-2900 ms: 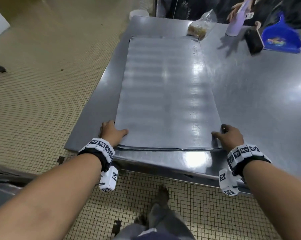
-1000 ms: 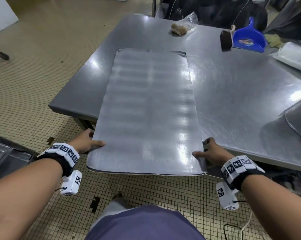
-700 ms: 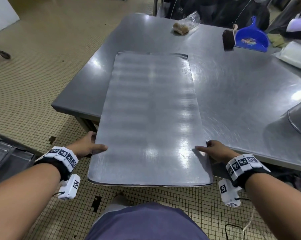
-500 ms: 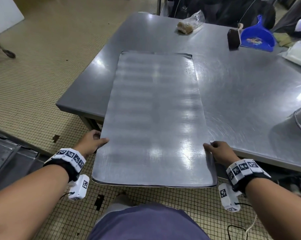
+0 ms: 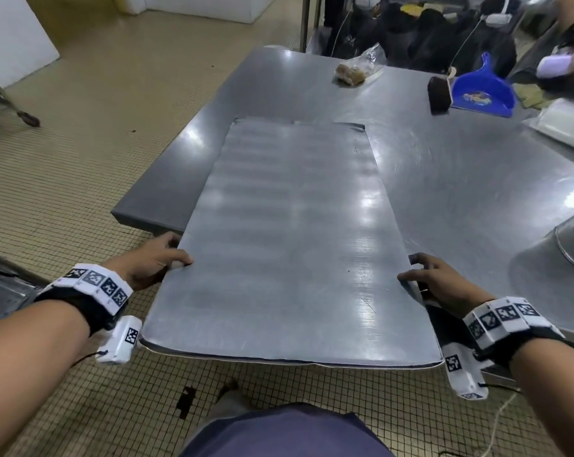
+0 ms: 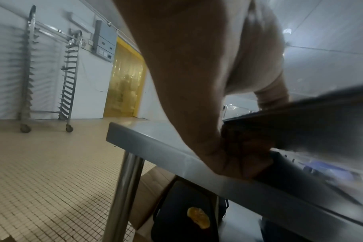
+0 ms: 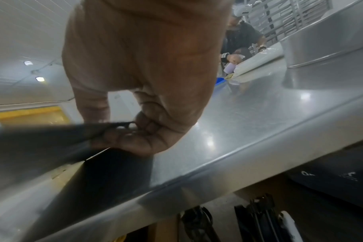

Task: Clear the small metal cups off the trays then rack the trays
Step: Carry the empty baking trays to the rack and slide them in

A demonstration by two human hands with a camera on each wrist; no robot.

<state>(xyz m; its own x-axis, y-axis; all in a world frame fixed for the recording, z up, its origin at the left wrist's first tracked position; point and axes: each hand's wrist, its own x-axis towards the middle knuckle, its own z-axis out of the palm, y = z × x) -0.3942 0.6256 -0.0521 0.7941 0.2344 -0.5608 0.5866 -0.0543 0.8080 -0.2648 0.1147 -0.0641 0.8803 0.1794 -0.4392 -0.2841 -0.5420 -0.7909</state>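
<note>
A large flat metal tray (image 5: 292, 245) with a bare top juts off the near edge of the steel table (image 5: 470, 199), its far end still over the tabletop. My left hand (image 5: 157, 258) grips the tray's left edge, thumb on top and fingers underneath (image 6: 247, 157). My right hand (image 5: 434, 278) grips the right edge the same way, with its fingers curled under the tray (image 7: 135, 139). No small metal cups show in any view.
A wheeled tray rack (image 6: 48, 73) stands by the wall to the left. On the table lie a bagged food item (image 5: 355, 69), a brush (image 5: 439, 94), a blue dustpan (image 5: 480, 90) and an upturned metal bowl (image 5: 572, 245). Another person's hand (image 5: 572, 57) holds a lilac bottle far right.
The tray has slid toward me, off the table's near edge, as I stepped back. Both hands kept their grip on its side edges.
</note>
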